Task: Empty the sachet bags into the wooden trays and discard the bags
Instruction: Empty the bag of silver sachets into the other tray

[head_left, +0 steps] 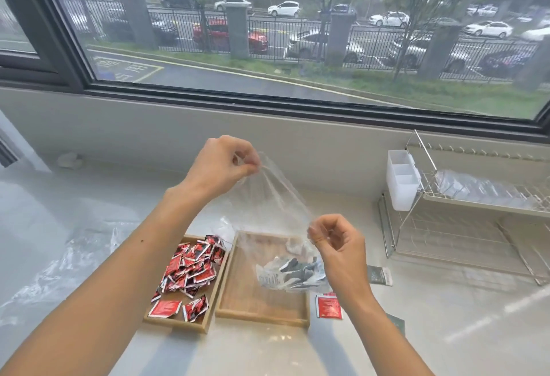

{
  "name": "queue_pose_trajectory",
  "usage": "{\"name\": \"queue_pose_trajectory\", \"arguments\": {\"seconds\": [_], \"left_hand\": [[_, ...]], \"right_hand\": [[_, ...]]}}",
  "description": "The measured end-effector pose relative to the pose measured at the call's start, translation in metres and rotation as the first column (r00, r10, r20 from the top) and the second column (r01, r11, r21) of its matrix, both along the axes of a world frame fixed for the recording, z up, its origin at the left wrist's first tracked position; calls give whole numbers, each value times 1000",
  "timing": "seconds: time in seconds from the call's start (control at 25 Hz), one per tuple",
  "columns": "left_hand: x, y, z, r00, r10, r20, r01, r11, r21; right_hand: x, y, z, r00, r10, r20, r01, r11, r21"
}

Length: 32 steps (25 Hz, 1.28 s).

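Note:
Both my hands hold a clear plastic bag (268, 206) in the air above the counter. My left hand (221, 164) pinches its upper edge, my right hand (336, 241) pinches a lower edge. Several dark grey and white sachets (294, 273) lie in the bag's sagging bottom, over the right wooden tray (262, 314), whose visible floor is bare. The left wooden tray (178, 323) holds several red sachets (190, 268).
A loose red sachet (329, 307) and dark green sachets (379, 275) lie on the white counter right of the trays. A wire dish rack (464, 227) with a white caddy (401, 179) stands at the right. Crumpled clear plastic (68, 256) lies at the left.

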<state>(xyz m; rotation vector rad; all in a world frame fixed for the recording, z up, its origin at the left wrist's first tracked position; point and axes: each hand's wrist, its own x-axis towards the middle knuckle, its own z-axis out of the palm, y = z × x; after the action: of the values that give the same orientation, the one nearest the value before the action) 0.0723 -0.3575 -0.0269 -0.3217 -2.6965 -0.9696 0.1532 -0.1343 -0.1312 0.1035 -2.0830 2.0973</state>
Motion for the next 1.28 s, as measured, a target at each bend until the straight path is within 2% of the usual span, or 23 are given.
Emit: {"name": "queue_pose_trajectory", "arguments": {"seconds": [0.2, 0.32, 0.48, 0.56, 0.68, 0.72, 0.8, 0.88, 1.0, 1.08, 1.2, 1.28], "left_hand": [[-2, 36, -3, 999, -32, -44, 43, 960, 275], [-6, 39, -4, 990, -112, -81, 134, 929, 345], [-13, 26, -6, 963, -239, -127, 271, 865, 423], [-15, 15, -6, 948, -288, -137, 319, 849, 422], [-17, -2, -2, 926, -350, -140, 375, 819, 435], [-17, -7, 0, 920, -368, -138, 390, 812, 434], [-16, -15, 3, 906, -398, -146, 421, 804, 421], [-12, -19, 5, 898, -413, -154, 438, 792, 425], [-7, -26, 4, 893, -421, -157, 446, 782, 435], [-5, -32, 1, 891, -428, -153, 451, 787, 422], [-1, -38, -2, 895, -419, -153, 442, 782, 440], [1, -40, -4, 894, -416, -167, 444, 766, 465]], "right_hand": [[0, 8, -4, 991, 132, 11, -133, 985, 114], [2, 6, -6, 976, 215, 27, -216, 960, 177], [-4, 10, -9, 930, 336, 152, -345, 938, 38], [-13, 9, -12, 927, 314, 207, -295, 948, -118], [-36, 10, -32, 925, 172, 339, -56, 944, -326], [-43, 7, -39, 921, 119, 370, 18, 938, -347], [-58, -3, -58, 899, -3, 437, 139, 950, -279], [-70, -19, -81, 844, -7, 537, 107, 982, -156], [-72, -52, -114, 693, 172, 700, -121, 985, -123], [-64, -66, -121, 625, 208, 752, -129, 978, -163], [-50, -75, -132, 503, 328, 799, -73, 938, -339], [-44, -80, -141, 449, 366, 815, -42, 920, -390]]}}
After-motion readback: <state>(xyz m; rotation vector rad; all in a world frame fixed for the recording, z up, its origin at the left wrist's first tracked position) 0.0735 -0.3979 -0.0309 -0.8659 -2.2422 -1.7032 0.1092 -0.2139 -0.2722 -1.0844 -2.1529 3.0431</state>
